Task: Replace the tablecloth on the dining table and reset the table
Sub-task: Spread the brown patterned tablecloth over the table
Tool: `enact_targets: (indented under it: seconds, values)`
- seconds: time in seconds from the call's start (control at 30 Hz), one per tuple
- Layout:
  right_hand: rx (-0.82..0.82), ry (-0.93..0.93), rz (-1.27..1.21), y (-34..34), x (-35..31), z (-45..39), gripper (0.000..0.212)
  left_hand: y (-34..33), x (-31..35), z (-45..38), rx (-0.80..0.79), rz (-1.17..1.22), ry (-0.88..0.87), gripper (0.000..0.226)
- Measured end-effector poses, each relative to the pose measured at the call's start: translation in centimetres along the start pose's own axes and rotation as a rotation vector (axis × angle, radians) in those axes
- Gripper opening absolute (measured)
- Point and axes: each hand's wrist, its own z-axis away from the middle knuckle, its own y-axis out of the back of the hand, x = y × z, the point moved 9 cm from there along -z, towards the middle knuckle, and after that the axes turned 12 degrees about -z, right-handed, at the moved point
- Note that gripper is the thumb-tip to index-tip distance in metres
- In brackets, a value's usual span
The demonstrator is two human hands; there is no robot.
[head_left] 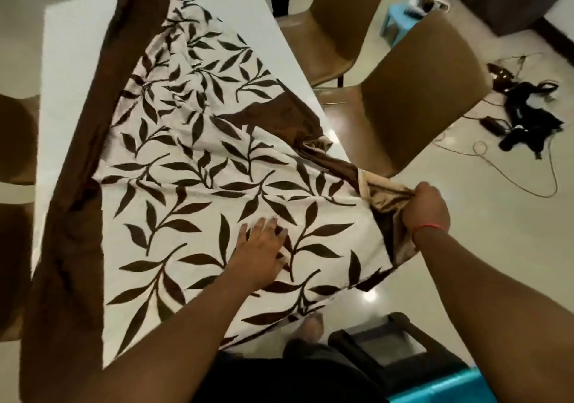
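Observation:
A white tablecloth (192, 166) printed with dark brown leaves and edged in brown lies skewed across the white dining table (77, 45). My left hand (259, 255) rests flat on the cloth near the table's near edge, fingers spread. My right hand (427, 208) grips a bunched brown and tan corner of the cloth, held off the table's right side and pulled taut. The cloth's near edge hangs over the table toward me. Bare tabletop shows at the far left and far right.
Two tan chairs (413, 92) stand along the table's right side, and chair parts (15, 142) show at the left. A dark bag with cables (525, 117) lies on the tiled floor at right. A blue stool (400, 20) stands further back. A teal and black object (435, 374) sits by my feet.

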Motion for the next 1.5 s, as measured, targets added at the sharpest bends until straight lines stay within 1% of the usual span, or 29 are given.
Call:
enact_targets:
  seconds: [0.07,0.1,0.17,0.23,0.27,0.33,0.4,0.43,0.47,0.5,0.57,0.63,0.7,0.73,0.8,0.83,0.87,0.9,0.93,1.03,1.07,1.1,1.2,1.27,1.37,1.5]
  values:
    - [0.020,-0.062,-0.043,1.1,1.9,-1.9,0.020,0.4,1.3,-0.8,-0.013,-0.006,0.000,0.068]
    - [-0.002,-0.076,-0.060,1.0,2.7,-2.6,0.025,0.4,1.9,-1.2,-0.026,-0.017,-0.004,0.068]
    - [-0.065,-0.049,-0.093,0.0,3.0,-3.0,0.035,0.4,2.3,-1.6,-0.047,-0.024,0.005,0.069]
    - [-0.130,0.012,-0.136,-1.1,2.1,-2.5,0.039,0.3,2.4,-2.0,-0.048,-0.015,0.019,0.069]
    - [-0.174,0.052,-0.156,-1.9,1.5,-1.9,0.041,0.2,2.4,-2.1,-0.041,-0.014,0.020,0.069]
    - [-0.320,0.100,-0.155,-4.1,0.2,-0.3,0.043,0.1,2.4,-2.1,-0.029,-0.019,0.012,0.069]
    - [-0.516,0.045,-0.113,-6.6,0.5,1.0,0.041,0.1,2.3,-2.2,-0.021,-0.024,0.004,0.069]
    - [-0.582,0.022,-0.096,-7.4,0.7,1.5,0.037,0.1,2.3,-2.2,-0.016,-0.022,0.004,0.069]
    - [-0.600,0.011,-0.103,-7.7,0.9,1.7,0.033,0.1,2.3,-2.1,-0.012,-0.019,0.002,0.068]
    - [-0.569,0.003,-0.130,-7.4,0.9,1.4,0.028,0.0,2.2,-2.0,-0.007,-0.020,-0.002,0.068]
    - [-0.391,-0.043,-0.208,-5.7,1.3,0.4,0.023,-0.4,1.8,-1.4,-0.010,-0.022,-0.001,0.068]
    - [-0.174,-0.154,-0.257,-3.4,2.7,-0.6,0.020,-1.1,1.2,-0.7,-0.029,-0.012,0.011,0.068]
    - [-0.087,-0.273,-0.242,-2.3,4.3,-1.1,0.020,-1.6,0.5,-0.2,-0.046,0.009,0.026,0.069]
    - [-0.065,-0.332,-0.226,-2.0,4.9,-1.0,0.024,-1.8,0.2,0.1,-0.046,0.021,0.032,0.069]
    - [-0.004,-0.421,-0.206,-1.7,5.5,-0.5,0.040,-2.2,-0.5,0.8,-0.023,0.037,0.046,0.068]
    - [0.028,-0.420,-0.182,-1.5,5.2,-0.1,0.047,-2.3,-0.8,1.2,-0.006,0.042,0.054,0.067]
    - [0.048,-0.349,-0.135,-1.4,4.0,0.3,0.050,-2.6,-1.3,1.8,0.013,0.051,0.072,0.066]
    - [0.054,-0.219,-0.083,-1.5,2.2,0.7,0.047,-2.9,-2.0,2.3,0.030,0.064,0.102,0.066]
    - [0.036,-0.042,-0.039,-2.2,-0.4,1.2,0.044,-3.2,-3.1,3.0,0.045,0.085,0.151,0.066]
    - [-0.081,0.489,0.076,-5.9,-9.0,4.9,0.040,-5.0,-7.6,5.5,0.047,0.154,0.344,0.068]
    - [-0.139,0.620,0.109,-7.6,-11.4,6.6,0.041,-5.8,-9.5,6.8,0.043,0.168,0.412,0.069]
    - [-0.197,0.711,0.142,-9.3,-13.5,8.4,0.043,-6.8,-11.6,8.2,0.039,0.174,0.480,0.069]
    - [-0.367,0.870,0.226,-14.4,-18.8,14.0,0.055,-9.7,-18.0,13.0,0.009,0.180,0.655,0.069]
    - [-0.442,0.933,0.263,-17.4,-22.2,18.1,0.061,-11.2,-21.5,15.5,-0.005,0.193,0.702,0.070]
    - [-0.532,1.002,0.287,-21.5,-27.5,24.5,0.069,-13.7,-25.4,17.8,-0.006,0.214,0.695,0.070]
    - [-0.641,1.076,0.331,-26.7,-32.9,33.2,0.070,-17.2,-27.6,20.0,0.014,0.241,0.614,0.074]
